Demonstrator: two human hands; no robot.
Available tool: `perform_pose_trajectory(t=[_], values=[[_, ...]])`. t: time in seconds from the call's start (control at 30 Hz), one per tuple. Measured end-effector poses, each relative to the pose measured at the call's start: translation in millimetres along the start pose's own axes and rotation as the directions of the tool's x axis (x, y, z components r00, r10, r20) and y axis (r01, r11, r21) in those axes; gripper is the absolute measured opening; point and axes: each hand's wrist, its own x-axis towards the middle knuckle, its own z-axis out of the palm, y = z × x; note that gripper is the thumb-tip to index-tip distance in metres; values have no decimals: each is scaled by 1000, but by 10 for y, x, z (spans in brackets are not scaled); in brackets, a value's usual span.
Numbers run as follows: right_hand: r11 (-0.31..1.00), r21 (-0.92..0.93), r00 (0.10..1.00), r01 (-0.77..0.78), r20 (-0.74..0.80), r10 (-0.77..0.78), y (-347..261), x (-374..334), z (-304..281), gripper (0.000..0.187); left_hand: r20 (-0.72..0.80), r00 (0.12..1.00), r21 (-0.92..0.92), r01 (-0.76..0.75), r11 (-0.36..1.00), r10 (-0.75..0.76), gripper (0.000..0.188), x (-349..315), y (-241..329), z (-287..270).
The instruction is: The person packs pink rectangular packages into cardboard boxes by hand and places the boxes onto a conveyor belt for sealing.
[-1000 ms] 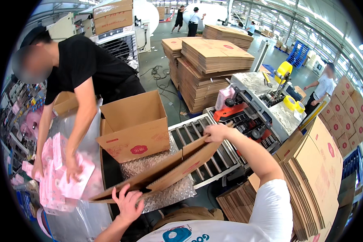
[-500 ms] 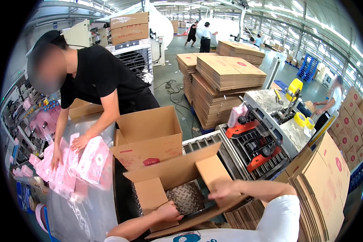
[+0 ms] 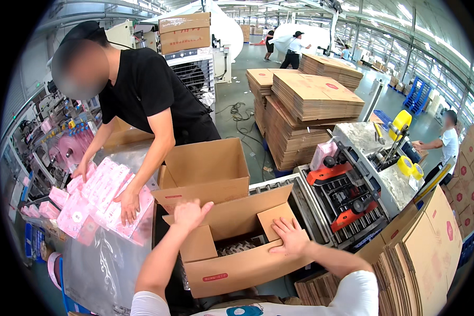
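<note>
Just beyond the right edge of the grey bench (image 3: 108, 266), the front carton (image 3: 263, 268) is standing open before the rear carton (image 3: 205, 192). Pink packs (image 3: 108, 197) are lying between the bench's side edges. The right hand (image 3: 290, 238) is resting spread fingers on the carton's right flap (image 3: 271, 215). The left hand (image 3: 188, 215) is appearing near its rear left corner, thumb out; I cannot tell whether its other fingers are together.

Bright shot overall, white glow from ceiling strips (image 3: 404, 11) up behind near carton (image 3: 242, 271). Carton's inside kinda shadowy. Pale glare on plastic sheet (image 3: 108, 268) left of carton. Fisheye bend gets heavy far out from carton, corners black. Round blur covers co-worker's head (image 3: 81, 67), up-left of carton.
</note>
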Motion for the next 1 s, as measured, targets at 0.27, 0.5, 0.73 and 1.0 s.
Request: perform_pose_trajectory(t=[0.27,0.5,0.73,1.0], values=[[-338,935,562,106,224,796,389,123,432,71,-221,940,77,-250,965,260,83,-873,-241,1715],[248,568,448,-785,243,860,855,-348,2549,74,-436,900,-411,-170,895,-29,65,-524,-1731,2151],[-209,843,531,-496,485,695,623,-563,1533,65,-241,919,-664,78,743,-312,63,-744,-1825,2522],[568,818,979,-96,180,-93,-856,208,-1230,40,223,975,-881,213,-423,28,87,-1163,-1081,2602]])
